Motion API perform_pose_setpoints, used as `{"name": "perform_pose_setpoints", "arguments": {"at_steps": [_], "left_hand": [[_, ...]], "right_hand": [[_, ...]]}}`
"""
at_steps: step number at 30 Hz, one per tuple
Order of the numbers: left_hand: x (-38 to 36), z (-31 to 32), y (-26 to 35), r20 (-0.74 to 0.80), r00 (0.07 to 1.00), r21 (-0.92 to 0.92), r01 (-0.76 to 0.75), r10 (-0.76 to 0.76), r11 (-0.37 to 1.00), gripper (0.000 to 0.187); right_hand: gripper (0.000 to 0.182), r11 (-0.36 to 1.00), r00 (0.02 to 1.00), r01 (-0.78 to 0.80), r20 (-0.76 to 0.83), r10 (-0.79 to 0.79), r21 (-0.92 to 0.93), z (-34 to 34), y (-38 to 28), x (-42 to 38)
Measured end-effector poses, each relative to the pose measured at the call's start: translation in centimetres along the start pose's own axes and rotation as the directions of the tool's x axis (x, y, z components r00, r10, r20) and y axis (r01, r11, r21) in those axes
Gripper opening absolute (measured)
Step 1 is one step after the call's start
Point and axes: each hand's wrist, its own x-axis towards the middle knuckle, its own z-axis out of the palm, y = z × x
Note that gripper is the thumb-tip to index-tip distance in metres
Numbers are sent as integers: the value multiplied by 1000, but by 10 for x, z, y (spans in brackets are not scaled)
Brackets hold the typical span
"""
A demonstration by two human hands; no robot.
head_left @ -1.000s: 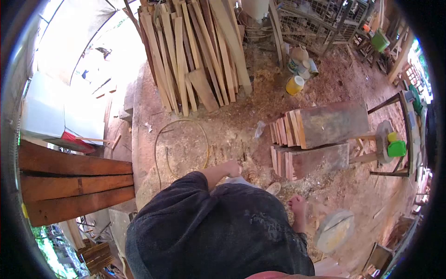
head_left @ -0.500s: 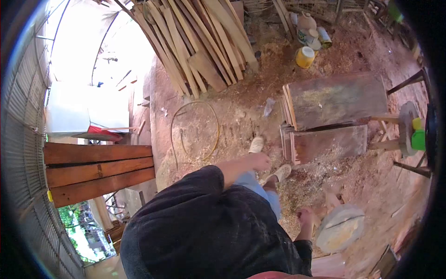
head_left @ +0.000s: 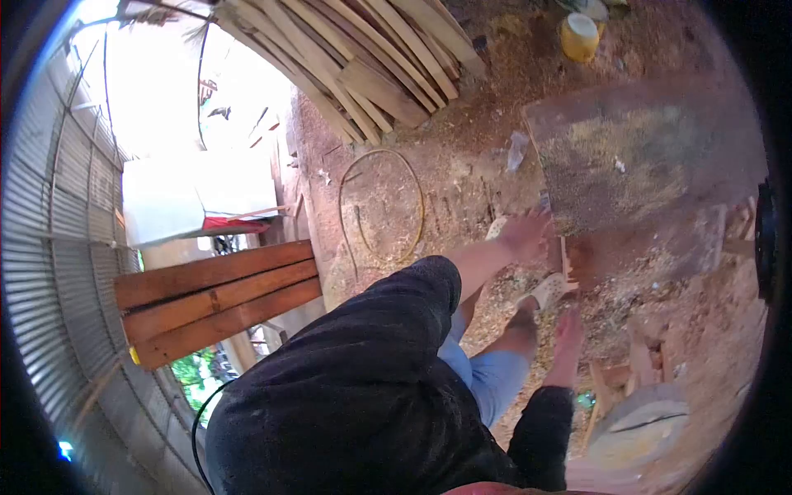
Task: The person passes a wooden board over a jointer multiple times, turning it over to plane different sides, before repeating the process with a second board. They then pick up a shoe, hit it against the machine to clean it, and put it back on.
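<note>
A dark, dusty wooden board (head_left: 652, 157) lies on top of a low stack on the ground, with a second board (head_left: 652, 252) beside it. My left hand (head_left: 525, 233) is at the near left corner of the top board, fingers stretched out. Whether it touches the wood I cannot make out. My right hand (head_left: 568, 327) hangs just below the lower edge of the second board, apart from it. Its fingers are somewhat blurred but look extended, and nothing shows in them.
A round-topped stool (head_left: 639, 429) stands close to my right arm. Long planks (head_left: 371, 70) are piled at the top. A looped hose (head_left: 422, 206), a clear plastic scrap (head_left: 517, 151) and a yellow container (head_left: 579, 39) lie on the shavings-covered ground. Reddish beams (head_left: 219, 305) are at left.
I have leaned closer to the stacked boards, which appear larger. Both hands have reached forward, the left one to the top board's corner. The stool sits lower in view.
</note>
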Motion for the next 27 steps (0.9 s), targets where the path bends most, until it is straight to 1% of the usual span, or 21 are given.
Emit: {"name": "perform_pose_setpoints", "arguments": {"at_steps": [1, 3, 4, 5, 6, 8, 10, 12, 13, 14, 16, 17, 19, 20, 21, 22, 23, 24, 25, 26, 27], "left_hand": [[11, -2, 0, 71, 997, 55, -5, 1, 998, 75], [31, 26, -13, 154, 988, -3, -32, 32, 999, 74], [43, 59, -23, 162, 985, -116, -46, 65, 992, 75], [53, 79, -28, 160, 982, -231, -62, 101, 971, 76], [59, 76, -31, 271, 958, -280, -15, 94, 960, 73], [74, 52, -27, 486, 864, -371, 63, 136, 926, 66], [98, 33, -8, 668, 709, -437, 130, 225, 890, 60], [104, 99, -3, 535, 827, -611, 239, 171, 755, 75], [100, 122, 2, 405, 909, -732, 259, 96, 631, 85], [97, 143, 8, 262, 965, -839, 218, 19, 499, 94], [92, 96, 31, 285, 958, -838, 243, 12, 489, 97], [90, 83, 37, 346, 938, -758, 283, -5, 588, 97], [87, 60, 44, 432, 899, -561, 329, -71, 760, 98], [89, 58, 47, 460, 881, -447, 339, -112, 828, 99], [87, 64, 50, 416, 904, -411, 280, -95, 867, 98], [80, 79, 46, 367, 927, -372, 222, -77, 901, 98], [77, 89, 43, 305, 951, -329, 161, -57, 931, 97], [70, 98, 44, 150, 989, -280, 40, 2, 959, 95], [55, 108, 49, 7, 998, -216, -65, 68, 974, 94], [38, 111, 55, -123, 983, -150, -157, 139, 976, 92], [22, 110, 63, -90, 986, -181, -156, 141, 971, 90]], "right_hand": [[45, 990, 1000, -15, 0, 15, 142, 10, -7, 13], [57, 904, 996, 23, -85, 15, 427, 42, -32, 28], [62, 893, 992, -23, -100, 75, 449, 49, -36, 43], [69, 880, 984, -59, -119, 130, 471, 54, -43, 56], [76, 866, 973, -89, -141, 180, 492, 55, -45, 68], [86, 856, 998, -63, 35, 53, 513, 50, -30, 85], [82, 841, 1000, -19, 11, 16, 541, 36, -29, 88], [64, 797, 987, 23, -138, 77, 604, 58, -47, 68], [57, 761, 975, 57, -199, 96, 647, 70, -56, 60], [51, 695, 965, 112, -245, 95, 710, 69, -61, 58], [59, 671, 994, 91, -103, -22, 736, 54, -28, 94], [64, 667, 995, 99, -53, -89, 738, 52, -21, 105], [68, 652, 991, 117, -47, -124, 749, 58, -22, 103], [66, 639, 991, 130, -97, -87, 758, 66, -29, 96], [65, 628, 988, 144, -142, -54, 764, 69, -40, 88], [65, 630, 981, 189, -165, -97, 753, 64, -35, 85], [65, 639, 985, 174, -130, -115, 749, 53, -38, 79], [65, 649, 988, 151, -91, -126, 746, 43, -39, 67], [65, 662, 991, 122, -53, -123, 739, 36, -37, 50], [70, 703, 990, 138, -94, -100, 698, 33, -37, 34], [74, 746, 986, 158, -141, -87, 647, 25, -39, 15]]}}
